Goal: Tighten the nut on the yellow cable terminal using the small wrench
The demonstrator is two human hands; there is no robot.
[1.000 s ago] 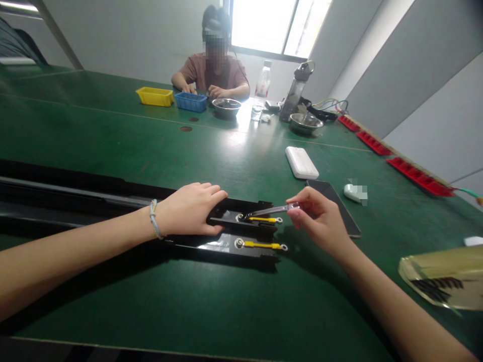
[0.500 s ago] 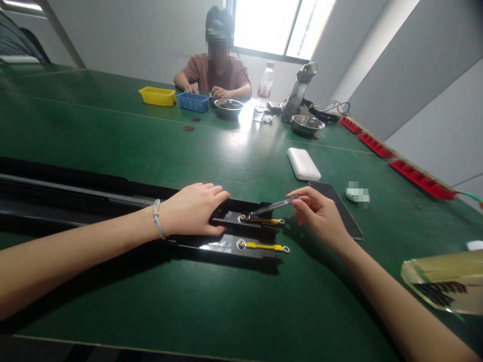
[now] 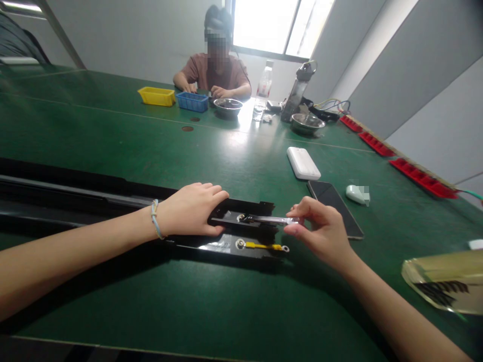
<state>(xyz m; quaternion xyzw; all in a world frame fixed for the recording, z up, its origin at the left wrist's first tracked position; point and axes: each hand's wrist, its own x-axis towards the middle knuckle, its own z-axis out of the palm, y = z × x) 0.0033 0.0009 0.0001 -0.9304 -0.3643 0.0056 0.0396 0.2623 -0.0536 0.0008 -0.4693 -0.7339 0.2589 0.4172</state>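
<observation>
My left hand (image 3: 199, 208) presses down on a long black metal channel (image 3: 222, 246), its fingers wrapped over the far rail near the right end. Between thumb and fingers, my right hand (image 3: 320, 223) pinches the handle of a wrench (image 3: 269, 220). The wrench's head sits at a nut (image 3: 241, 217) in the far rail. On the near rail, a short yellow wire (image 3: 264, 246) with ring terminals is fastened at one end by another nut (image 3: 240, 243); its free ring points right. The wrench hides the wire on the far rail.
Beyond my right hand lie a phone (image 3: 334, 206), a white power bank (image 3: 303, 163) and a pale mouse-like object (image 3: 356, 194). A clear yellowish bag (image 3: 449, 281) is at right. Across the table a person (image 3: 219, 73) sits behind a yellow bin (image 3: 156, 96), a blue bin (image 3: 192, 102) and a metal bowl (image 3: 228, 107).
My right hand has swung the wrench handle toward me, so the wrench now lies nearly along the rail and covers the far yellow wire. My left hand has stayed in place.
</observation>
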